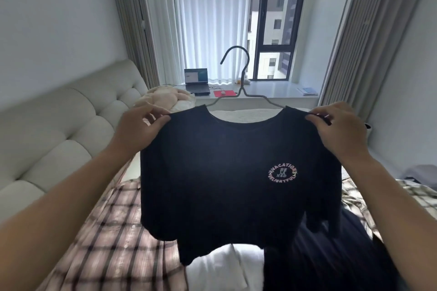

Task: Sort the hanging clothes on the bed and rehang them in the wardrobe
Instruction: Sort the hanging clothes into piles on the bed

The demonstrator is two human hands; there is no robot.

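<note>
A dark navy T-shirt (227, 172) on a grey wire hanger (241, 78) is held up in the air above the bed (236, 264), facing the camera, between both hands. The left hand (139, 130) pinches the shirt's left shoulder seam, thumb and fingers closed on the cloth. The right hand (338, 130) pinches the opposite shoulder in the same way, fingers narrowed on the fabric and the hanger end beneath it. The hanger's hook stands upright above the neckline, midway between the hands. A round printed logo (282, 172) sits on the chest, below the right hand. The hem hangs free, clear of the bed.

Beneath the shirt, a pink-and-brown plaid shirt (106, 238) lies along the bed's left edge, and a dark garment (331, 255) lies toward the right edge. A green-and-white checked garment (421, 196) lies at the right edge. A cream bundle (165, 99) sits at the bed's far end. A padded headboard (59, 125) runs along the left side. On the window ledge (272, 92) beyond stand a laptop (196, 80) and a red pad (224, 93).
</note>
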